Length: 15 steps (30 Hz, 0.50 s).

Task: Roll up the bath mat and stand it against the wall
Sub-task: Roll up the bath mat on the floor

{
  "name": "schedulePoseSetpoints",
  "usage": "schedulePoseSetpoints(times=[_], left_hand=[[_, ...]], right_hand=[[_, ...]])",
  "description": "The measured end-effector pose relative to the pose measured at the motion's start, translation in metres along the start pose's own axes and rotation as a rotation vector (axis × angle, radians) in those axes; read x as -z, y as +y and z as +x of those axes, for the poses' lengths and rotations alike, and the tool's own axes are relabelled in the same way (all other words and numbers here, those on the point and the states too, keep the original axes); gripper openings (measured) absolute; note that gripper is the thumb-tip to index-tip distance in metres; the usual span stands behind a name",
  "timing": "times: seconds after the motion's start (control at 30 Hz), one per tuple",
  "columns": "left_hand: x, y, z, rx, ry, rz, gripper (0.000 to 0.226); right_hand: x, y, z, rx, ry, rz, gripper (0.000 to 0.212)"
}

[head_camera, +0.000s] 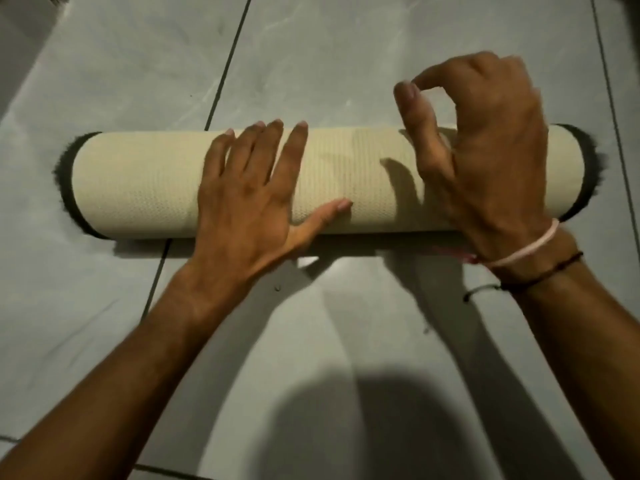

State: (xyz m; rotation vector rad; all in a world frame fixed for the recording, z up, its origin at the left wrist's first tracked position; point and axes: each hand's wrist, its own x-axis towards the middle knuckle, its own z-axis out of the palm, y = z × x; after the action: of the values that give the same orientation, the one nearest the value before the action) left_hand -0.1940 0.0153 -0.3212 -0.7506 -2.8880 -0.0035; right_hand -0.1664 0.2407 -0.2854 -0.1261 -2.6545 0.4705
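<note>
1. Forearms come in from the near edge over the grey tiled floor (346,341), and their shadows fall on the tiles between them.
2. On the right wrist sit a pink band (519,252) and a dark cord (540,275).
3. Bath mat (145,188) lies fully rolled across the floor, left to right, with the pale backing outside and dark pile showing at both ends. No flat part is left, so I judge the rolling as finished.
4. Left hand (249,199) lies flat on the roll with fingers (270,147) spread, probably to stop it from unrolling.
5. Right hand (485,157) arches over the right part of the roll, fingers curled and half spread, holding nothing; whether the palm touches, I cannot tell.
6. No wall is clearly in view; standing the roll is not yet done.
</note>
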Motion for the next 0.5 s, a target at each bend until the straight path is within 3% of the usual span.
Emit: schedulePoseSetpoints(times=[0.13,0.23,0.3,0.33,0.4,0.43,0.5], left_hand=[[-0.009,-0.014,0.046,0.014,0.128,-0.001,0.097],[-0.016,-0.022,0.076,0.031,0.146,-0.026,0.096],[-0.02,-0.026,0.094,0.046,0.155,-0.04,0.094],[-0.022,-0.027,0.101,0.056,0.159,-0.043,0.092],[-0.028,-0.03,0.113,0.081,0.164,-0.046,0.086],[-0.031,-0.031,0.116,0.086,0.168,-0.043,0.083],[-0.036,-0.032,0.121,0.083,0.179,-0.031,0.08]], right_hand=[[0.0,0.003,-0.048,-0.005,0.02,0.008,0.04],[-0.006,0.005,-0.078,-0.06,0.158,0.131,0.027],[-0.009,0.003,-0.088,-0.317,0.178,0.396,0.022],[-0.01,0.0,-0.087,-0.549,0.131,0.591,0.026],[-0.011,0.001,-0.07,-1.09,-0.029,1.038,0.048],[-0.012,0.004,-0.057,-1.274,-0.112,1.239,0.06],[-0.013,0.013,-0.022,-1.42,-0.145,1.44,0.081]])
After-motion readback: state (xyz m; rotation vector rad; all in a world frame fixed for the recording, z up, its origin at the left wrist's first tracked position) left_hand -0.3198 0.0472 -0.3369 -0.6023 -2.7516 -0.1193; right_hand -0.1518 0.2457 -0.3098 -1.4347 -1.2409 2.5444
